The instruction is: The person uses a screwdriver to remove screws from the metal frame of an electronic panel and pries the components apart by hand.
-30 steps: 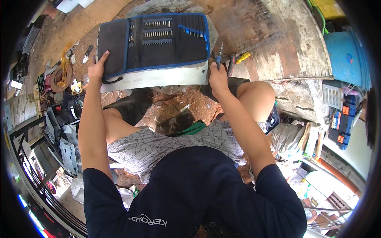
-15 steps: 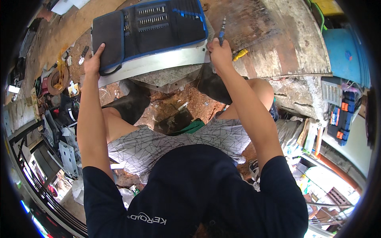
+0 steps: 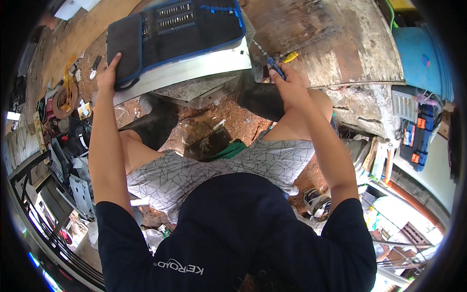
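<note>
An unfolded black tool pouch with blue trim lies on a thin, pale metal sheet. Rows of small bits fill its middle, and blue-handled tools sit in its right section. My left hand is closed on the left edge, thumb on top of the pouch; its other fingers are hidden underneath. In my right hand is a blue-handled screwdriver, its shaft pointing up and left, close to the sheet's right corner. Just beyond that hand lies a small yellow-handled tool, its kind unclear.
Beneath the sheet is a grey stone-like block between my legs. A worn wooden board extends to the right. Farther right stand a blue tub and a blue toolbox with orange latches. Scrap and wires crowd the left.
My right hand has moved right and toward me, away from the sheet's edge. The screwdriver has tipped to point up-left. The pouch and sheet have shifted slightly left in view.
</note>
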Motion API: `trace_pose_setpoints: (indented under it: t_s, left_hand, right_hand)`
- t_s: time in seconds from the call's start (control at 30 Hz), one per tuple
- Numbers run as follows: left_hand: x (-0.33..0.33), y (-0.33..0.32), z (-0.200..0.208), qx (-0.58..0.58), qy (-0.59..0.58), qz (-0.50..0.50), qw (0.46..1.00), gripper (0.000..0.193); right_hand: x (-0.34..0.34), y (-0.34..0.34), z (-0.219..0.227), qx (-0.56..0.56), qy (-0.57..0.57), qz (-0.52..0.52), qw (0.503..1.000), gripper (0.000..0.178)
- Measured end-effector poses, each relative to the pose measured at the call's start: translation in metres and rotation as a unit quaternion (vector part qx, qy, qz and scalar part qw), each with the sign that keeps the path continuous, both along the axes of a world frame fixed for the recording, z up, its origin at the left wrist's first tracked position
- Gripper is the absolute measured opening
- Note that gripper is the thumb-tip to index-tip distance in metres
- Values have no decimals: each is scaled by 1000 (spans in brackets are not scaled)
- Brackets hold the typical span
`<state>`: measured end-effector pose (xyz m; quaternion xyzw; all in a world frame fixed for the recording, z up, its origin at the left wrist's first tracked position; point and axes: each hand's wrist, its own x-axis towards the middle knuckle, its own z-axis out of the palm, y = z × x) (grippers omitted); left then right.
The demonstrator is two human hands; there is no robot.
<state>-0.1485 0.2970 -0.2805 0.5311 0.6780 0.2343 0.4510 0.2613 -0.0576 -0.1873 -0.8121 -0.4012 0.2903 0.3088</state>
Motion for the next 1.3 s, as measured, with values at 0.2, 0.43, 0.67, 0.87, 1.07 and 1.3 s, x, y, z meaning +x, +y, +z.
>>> trace_pose_setpoints:
  t_s: [0.2, 0.43, 0.67, 0.87, 1.07, 1.3]
  left_hand:
    - [-10, 20, -1, 23, 86, 5, 996, 100]
    - [-26, 26, 1, 17, 90, -50, 995, 109]
    - [70, -54, 61, 530, 251, -178, 790, 109]
    - [204, -161, 14, 443, 213, -345, 800, 93]
    - [212, -173, -4, 406, 255, -360, 801, 98]
    - [214, -178, 14, 394, 331, -361, 778, 101]
  right_hand:
    - [-21, 18, -32, -15, -38, -30, 999, 46]
    - [-33, 67, -58, -58, -61, -49, 995, 73]
    - [-44, 70, -57, -81, -107, -79, 988, 76]
    - [-42, 66, -59, -97, -84, -92, 987, 78]
    - [-19, 58, -17, -104, -31, -72, 991, 58]
    - [12, 18, 72, -141, -126, 230, 955, 35]
